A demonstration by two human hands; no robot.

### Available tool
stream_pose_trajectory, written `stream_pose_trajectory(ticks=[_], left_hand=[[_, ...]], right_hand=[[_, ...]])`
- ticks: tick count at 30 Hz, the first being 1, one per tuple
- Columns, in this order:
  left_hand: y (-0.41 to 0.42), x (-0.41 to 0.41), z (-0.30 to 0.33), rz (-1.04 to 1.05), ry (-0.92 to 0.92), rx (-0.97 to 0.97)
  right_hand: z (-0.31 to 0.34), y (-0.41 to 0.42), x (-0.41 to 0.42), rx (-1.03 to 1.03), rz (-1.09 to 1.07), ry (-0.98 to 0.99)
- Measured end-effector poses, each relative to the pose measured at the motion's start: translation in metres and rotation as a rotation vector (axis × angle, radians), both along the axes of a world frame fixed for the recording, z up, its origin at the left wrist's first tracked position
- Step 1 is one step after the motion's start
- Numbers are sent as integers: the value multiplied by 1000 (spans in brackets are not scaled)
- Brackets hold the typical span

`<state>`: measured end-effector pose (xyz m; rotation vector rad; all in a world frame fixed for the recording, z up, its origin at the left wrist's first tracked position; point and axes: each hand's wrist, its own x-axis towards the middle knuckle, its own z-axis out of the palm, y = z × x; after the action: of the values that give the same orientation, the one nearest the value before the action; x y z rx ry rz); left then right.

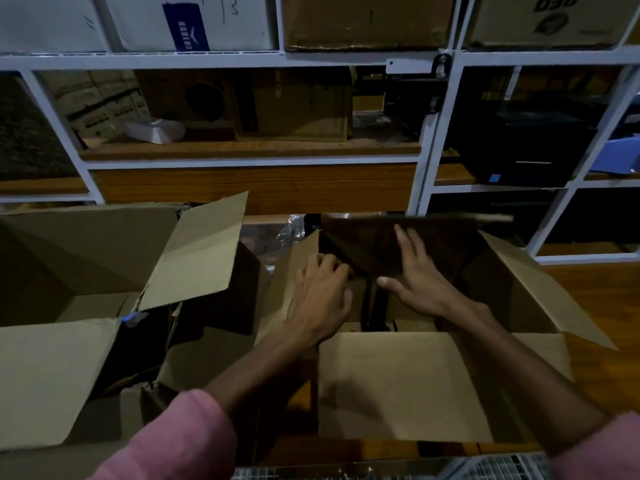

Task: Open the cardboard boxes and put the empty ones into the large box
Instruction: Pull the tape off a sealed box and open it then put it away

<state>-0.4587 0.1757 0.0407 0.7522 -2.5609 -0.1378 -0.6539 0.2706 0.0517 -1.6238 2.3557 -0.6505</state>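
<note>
We open the cardboard box [408, 382] | left hand [320, 299] fingers curled at its left flap | right hand [419, 282] flat on far flap | large box [52, 368] lies left, nearer the left hand

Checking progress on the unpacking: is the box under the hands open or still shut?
Open: the cardboard box has its flaps spread outward while the left hand and right hand reach inside.

White box [194, 22], upper left of frame: blue label [187, 27] with white lettering, seen upside down, not surely legible.
Brown box [550, 20], upper right of frame: "RED", printed upside down.
</note>
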Motion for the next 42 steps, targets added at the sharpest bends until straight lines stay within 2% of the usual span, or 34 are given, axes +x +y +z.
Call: stream_pose_trajectory(ticks=[3,7,10,16,20,24,27,33,42], left_hand=[[-15,-19,5,79,-93,85],[-36,-41,3,185,-188,297],[-43,-39,-6,171,-144,410],[-45,-31,-20,160,102,372],[-45,-28,-21,208,147,353],[-44,-30,-19,211,159,347],[-42,-32,-18,206,159,346],[-45,-31,-20,162,200,337],[-36,-28,-16,192,332,301]], right_hand=[[13,-22,1,-182,-25,84],[6,-52,-17,-16,-51,67],[-6,-66,-32,107,-37,115],[-13,-91,-49,137,-149,130],[-15,-104,-46,10,-249,197],[-13,-100,-44,-4,-267,214],[-3,-83,-45,69,-137,132],[26,-11,-8,73,39,-65],[19,114,32,93,70,-34]])
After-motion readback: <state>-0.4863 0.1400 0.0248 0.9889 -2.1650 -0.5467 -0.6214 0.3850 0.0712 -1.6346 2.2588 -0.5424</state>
